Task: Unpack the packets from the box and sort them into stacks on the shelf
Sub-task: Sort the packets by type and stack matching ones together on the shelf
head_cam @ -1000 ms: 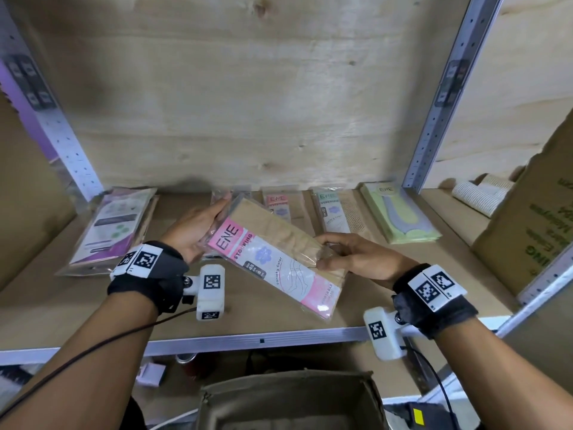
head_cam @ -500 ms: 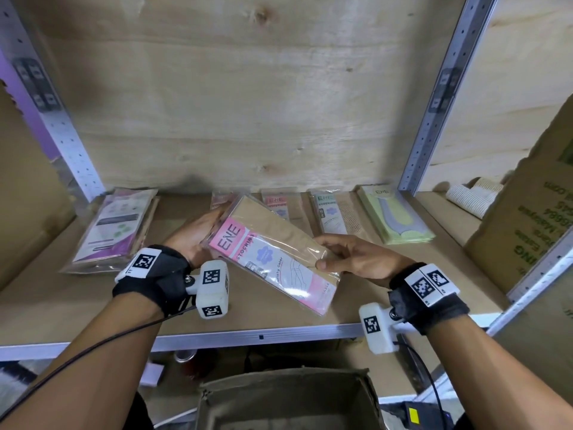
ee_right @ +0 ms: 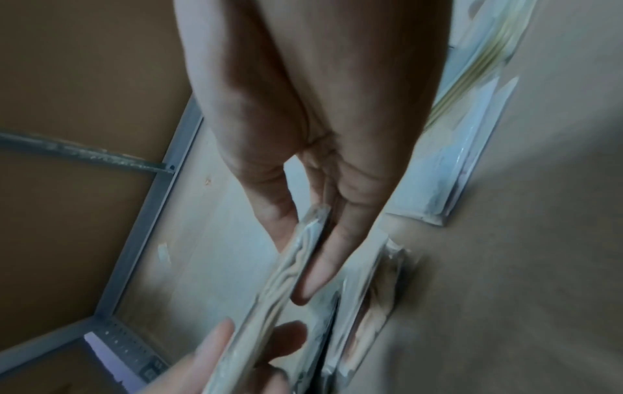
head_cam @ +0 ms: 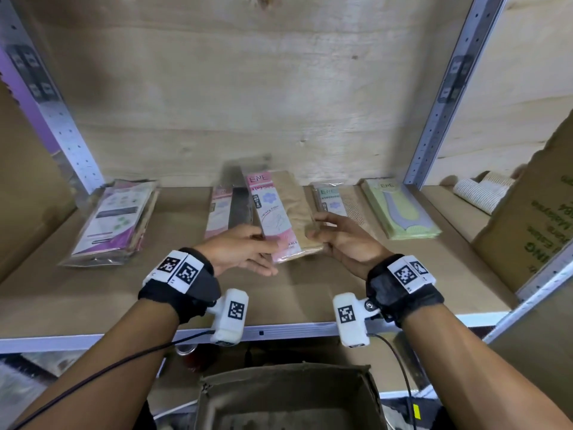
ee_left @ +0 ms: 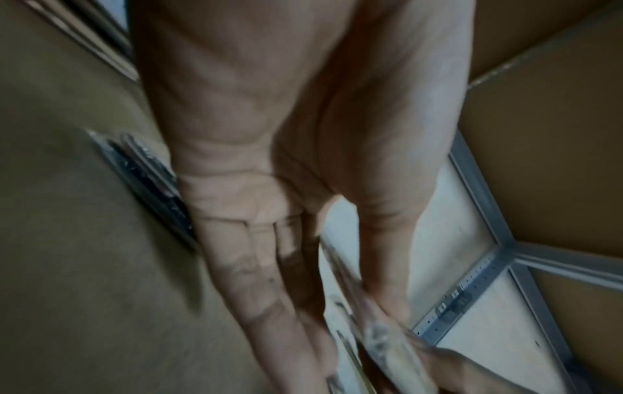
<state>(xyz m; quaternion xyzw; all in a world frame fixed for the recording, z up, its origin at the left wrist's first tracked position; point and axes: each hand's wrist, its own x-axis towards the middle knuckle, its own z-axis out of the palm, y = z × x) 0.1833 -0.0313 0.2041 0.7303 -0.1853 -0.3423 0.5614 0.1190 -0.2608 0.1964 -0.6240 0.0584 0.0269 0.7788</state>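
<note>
Plywood backs the shelf (head_cam: 93, 293) we are sorting on, and we go along it from the left. At the far left lies a stack of purple-and-white packets (head_cam: 114, 221), well apart from the rest. Toward the middle a pink packet with dark contents (head_cam: 221, 212) lies flat on the board. Just right of it we hold the pink ENE stocking packet (head_cam: 280, 215) with beige contents, its long side running from near to far. Our left hand (head_cam: 240, 252) grips its near left edge, thumb on top and fingers underneath. Our right hand (head_cam: 344, 240) pinches its near right edge between thumb and fingers; the right wrist view shows the packet (ee_right: 286, 269) edge-on in that pinch. Whether its far end rests on the packets behind we cannot tell. Further right lie a green ENE packet (head_cam: 333, 198) and a pale green stack (head_cam: 400, 209). Below the shelf, the open cardboard box (head_cam: 288, 398) sits near us
</note>
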